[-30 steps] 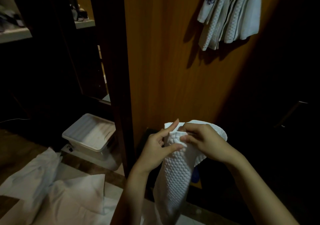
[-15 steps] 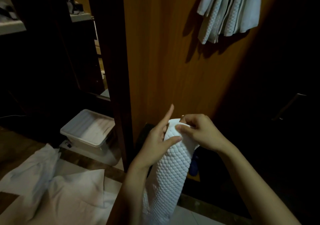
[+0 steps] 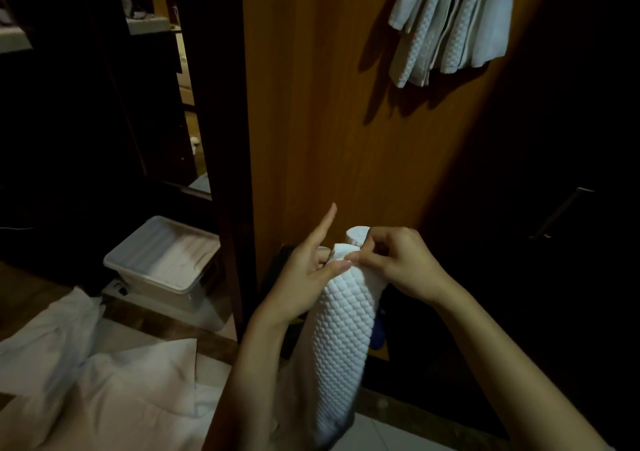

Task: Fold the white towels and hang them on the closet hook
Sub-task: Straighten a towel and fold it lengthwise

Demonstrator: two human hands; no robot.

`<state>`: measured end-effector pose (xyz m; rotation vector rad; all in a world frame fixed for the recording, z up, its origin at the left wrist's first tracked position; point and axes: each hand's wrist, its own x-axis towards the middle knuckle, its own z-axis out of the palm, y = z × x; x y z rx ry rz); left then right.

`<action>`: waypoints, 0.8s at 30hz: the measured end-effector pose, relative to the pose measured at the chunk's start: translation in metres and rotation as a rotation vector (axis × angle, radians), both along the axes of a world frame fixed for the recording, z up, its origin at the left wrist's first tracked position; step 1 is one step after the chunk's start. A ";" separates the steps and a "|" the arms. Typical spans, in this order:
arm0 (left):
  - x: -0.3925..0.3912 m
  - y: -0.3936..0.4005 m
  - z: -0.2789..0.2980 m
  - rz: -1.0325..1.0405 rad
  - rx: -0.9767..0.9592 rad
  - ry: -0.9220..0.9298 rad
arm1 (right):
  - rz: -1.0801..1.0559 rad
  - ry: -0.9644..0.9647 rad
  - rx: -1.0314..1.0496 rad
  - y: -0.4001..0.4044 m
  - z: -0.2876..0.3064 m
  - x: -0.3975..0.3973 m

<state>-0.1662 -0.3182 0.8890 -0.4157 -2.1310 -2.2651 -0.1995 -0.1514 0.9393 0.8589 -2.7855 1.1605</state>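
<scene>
Both hands held a white quilted towel [image 3: 346, 339] near the middle, in front of the wooden closet door [image 3: 329, 104]. The left hand [image 3: 304, 277] gripped its upper end with thumb and curled fingers, while the index finger pointed straight up. The right hand [image 3: 398, 263] pinched the folded top edge. The towel hung down long and narrow. Several folded white towels [image 3: 450, 24] hung on the door, far right. A plastic bin [image 3: 162, 260] stood on the floor at left, beside white sheets [image 3: 104, 381].

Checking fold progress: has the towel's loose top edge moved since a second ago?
Yes. The towel top, earlier spread wide beside the wooden panel, is now gathered narrow between both hands.
</scene>
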 end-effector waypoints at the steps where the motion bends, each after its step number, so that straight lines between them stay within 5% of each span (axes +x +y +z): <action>1: 0.000 0.000 0.001 0.005 0.003 -0.002 | 0.022 -0.023 -0.018 0.001 -0.001 -0.001; 6: 0.002 -0.003 0.002 0.004 0.037 0.006 | 0.101 -0.194 -0.043 0.015 0.002 -0.010; 9: 0.001 -0.004 -0.001 0.006 0.039 0.024 | 0.222 -0.238 0.118 0.017 0.009 -0.013; 13: 0.005 -0.005 -0.002 0.058 0.054 0.042 | 0.315 -0.163 0.402 0.008 0.005 -0.020; 19: 0.010 -0.021 -0.008 0.335 0.069 0.055 | 0.126 0.090 0.743 0.013 -0.020 -0.030; 24: 0.013 -0.040 -0.010 0.593 0.197 0.002 | 0.154 -0.055 0.445 0.025 -0.039 -0.022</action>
